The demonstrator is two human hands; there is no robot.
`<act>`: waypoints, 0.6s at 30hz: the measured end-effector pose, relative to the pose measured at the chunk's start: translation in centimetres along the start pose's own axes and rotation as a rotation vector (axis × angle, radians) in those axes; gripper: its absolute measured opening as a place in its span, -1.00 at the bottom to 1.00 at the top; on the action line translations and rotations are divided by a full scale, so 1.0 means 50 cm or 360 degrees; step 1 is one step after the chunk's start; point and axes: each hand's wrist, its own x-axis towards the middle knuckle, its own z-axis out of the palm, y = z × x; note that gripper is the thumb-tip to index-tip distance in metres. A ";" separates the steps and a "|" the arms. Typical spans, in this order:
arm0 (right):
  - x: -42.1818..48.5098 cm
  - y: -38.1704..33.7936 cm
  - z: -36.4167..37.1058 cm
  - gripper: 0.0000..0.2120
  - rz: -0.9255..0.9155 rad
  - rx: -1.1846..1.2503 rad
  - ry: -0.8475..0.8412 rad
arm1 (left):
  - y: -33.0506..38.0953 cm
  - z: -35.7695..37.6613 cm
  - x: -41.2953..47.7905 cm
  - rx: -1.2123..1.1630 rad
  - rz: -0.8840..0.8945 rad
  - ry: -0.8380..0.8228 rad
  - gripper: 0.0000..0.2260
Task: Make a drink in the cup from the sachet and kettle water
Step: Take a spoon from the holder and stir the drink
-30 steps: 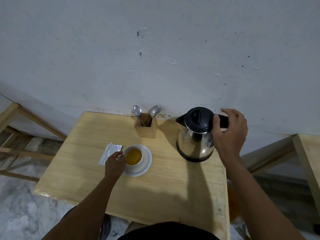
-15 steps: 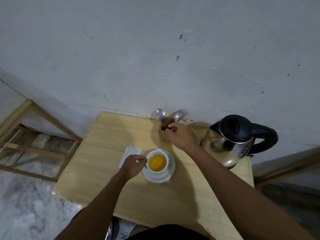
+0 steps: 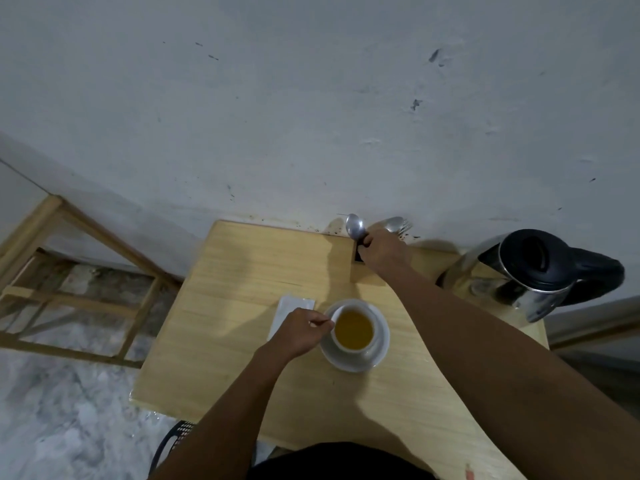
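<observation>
Your right hand point(image 3: 384, 252) pinches the handle of a steel spoon point(image 3: 355, 226) standing in the wooden cutlery holder point(image 3: 367, 276). Your left hand point(image 3: 300, 332) is curled closed on the handle of the white ceramic cup point(image 3: 354, 330) of amber liquid, on its white saucer point(image 3: 380, 344). White sachet point(image 3: 290, 310) lies flat beside it. Steel kettle with black lid point(image 3: 533, 271) stands far right on the pale wooden table point(image 3: 242, 306).

A light wooden table point(image 3: 242, 327) stands against the wall. On it rest a white saucer point(image 3: 381, 344), a white sachet point(image 3: 287, 311), a wooden cutlery holder point(image 3: 360, 275) and a steel kettle point(image 3: 530, 282).
</observation>
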 end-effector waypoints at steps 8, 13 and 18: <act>-0.028 0.008 -0.007 -0.76 -0.0083 0.0079 0.0300 | -0.022 0.011 0.006 -0.0021 0.0069 -0.0003 -0.70; -0.080 0.001 -0.041 -0.82 -0.0424 0.0402 0.0845 | -0.036 0.014 0.010 -0.0028 0.0075 0.0057 -0.68; -0.168 0.004 -0.103 -0.87 -0.0668 0.0835 0.0864 | -0.042 0.021 0.006 0.0037 0.0126 0.0113 -0.66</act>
